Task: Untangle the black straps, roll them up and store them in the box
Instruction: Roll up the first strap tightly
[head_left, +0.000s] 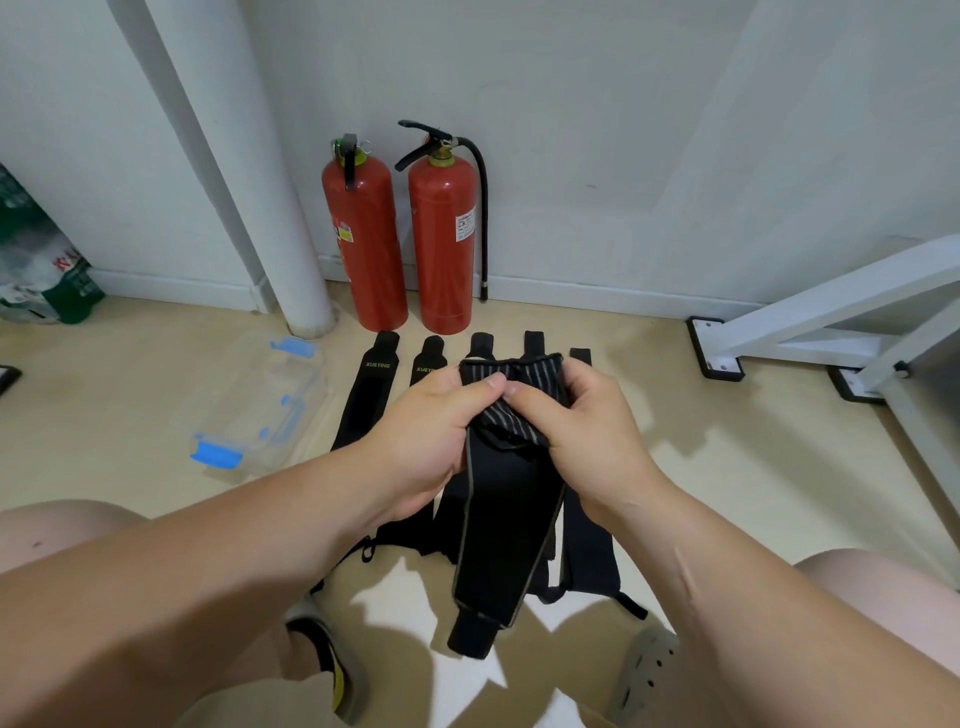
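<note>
I hold one black strap (501, 530) up in front of me. Its striped upper end is pinched between my left hand (431, 431) and my right hand (582, 426), thumbs meeting at the top. The rest of it hangs down toward the floor. Several more black straps (370, 395) lie flat and side by side on the floor behind and beneath my hands; two show yellow lettering. A clear plastic box (270, 400) with blue clips sits on the floor to the left of the straps, its lid on.
Two red fire extinguishers (441, 244) stand against the white wall beyond the straps, beside a white pipe (280, 218). A white metal frame (810, 332) with black feet stands at the right. A green-and-white bag (41, 260) is at the far left. My knees and sandals frame the bottom.
</note>
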